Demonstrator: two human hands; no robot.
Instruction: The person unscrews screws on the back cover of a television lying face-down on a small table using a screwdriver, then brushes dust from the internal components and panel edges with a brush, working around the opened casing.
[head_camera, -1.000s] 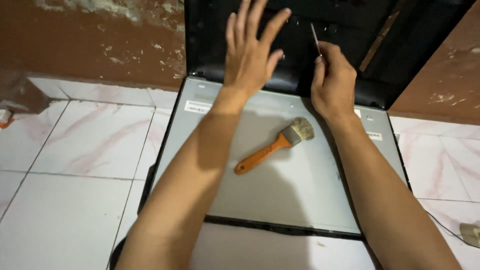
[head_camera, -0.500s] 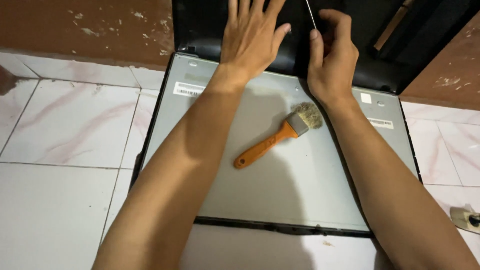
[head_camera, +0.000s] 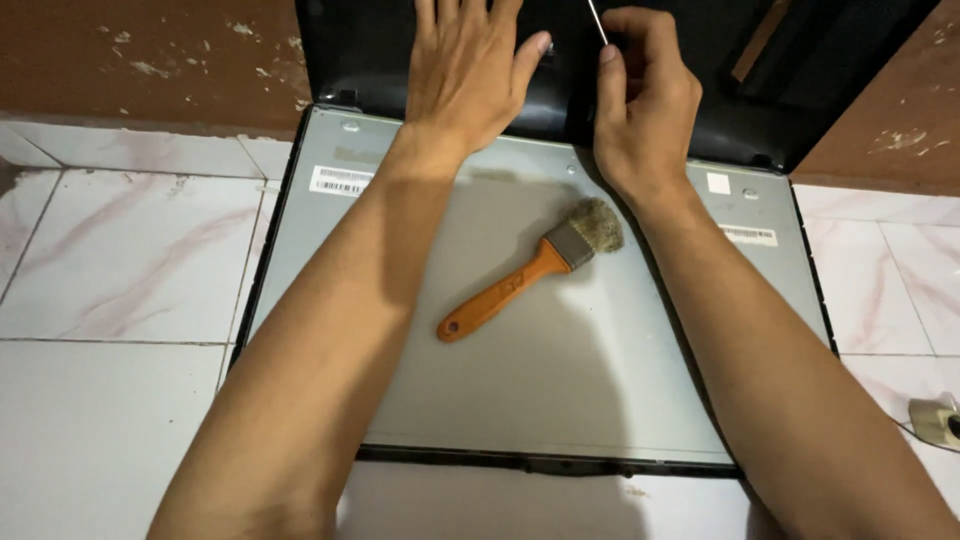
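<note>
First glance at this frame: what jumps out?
The orange-handled paintbrush lying diagonally in the middle of the grey metal panel on the tiled floor. Above it, the left hand is spread flat on the black back cover at the panel's far edge. The right hand beside it pinches a thin metal tool, probably a screwdriver shaft.

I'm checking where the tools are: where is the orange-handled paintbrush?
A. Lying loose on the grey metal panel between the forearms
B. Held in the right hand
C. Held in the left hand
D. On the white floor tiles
A: the orange-handled paintbrush lies untouched on the grey metal panel; the left hand lies flat on the black cover, and the right hand pinches a thin metal rod.
</note>
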